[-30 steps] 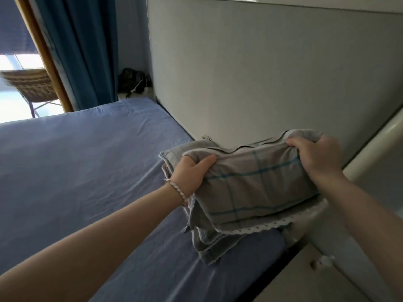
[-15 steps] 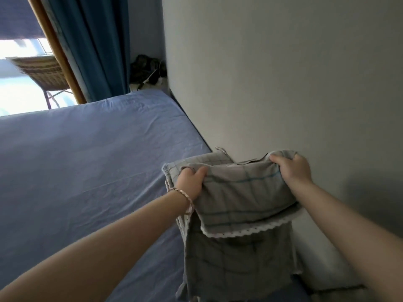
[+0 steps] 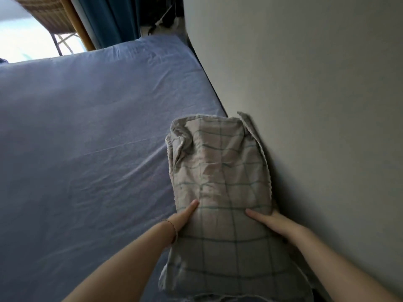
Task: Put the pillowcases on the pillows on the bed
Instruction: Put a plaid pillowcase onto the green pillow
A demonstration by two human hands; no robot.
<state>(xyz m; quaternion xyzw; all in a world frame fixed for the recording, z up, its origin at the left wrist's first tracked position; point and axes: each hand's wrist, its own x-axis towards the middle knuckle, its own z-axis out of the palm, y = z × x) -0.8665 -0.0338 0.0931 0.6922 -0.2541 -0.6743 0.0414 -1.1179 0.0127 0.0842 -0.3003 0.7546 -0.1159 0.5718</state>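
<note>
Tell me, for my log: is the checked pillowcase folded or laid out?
Laid out: the checked pillowcase lies lengthwise on the bed along the wall, far corner rumpled, left hand and right hand holding its sides.

Left hand (image 3: 182, 217) and right hand (image 3: 269, 222) clasp the pillow (image 3: 220, 171), thumbs atop.

**A:** What covers the bed?

**B:** A blue cloth sheet (image 3: 87, 138), matt and soft-looking, lightly creased.

**A:** And the pillowcase?

**B:** The pillowcase (image 3: 220, 182), at the bed's right edge, is grey woven cloth with thin teal check lines. It is matt and crumpled, with a rougher trimmed hem.

**A:** What is beside it?

**B:** A pale panel (image 3: 316, 105), smooth and matt; I can't tell its material. Past the bed's far edge are a dark blue cloth curtain (image 3: 113, 20), a brown wooden post (image 3: 76, 25) and a coarse woven wicker chair (image 3: 50, 14).
</note>
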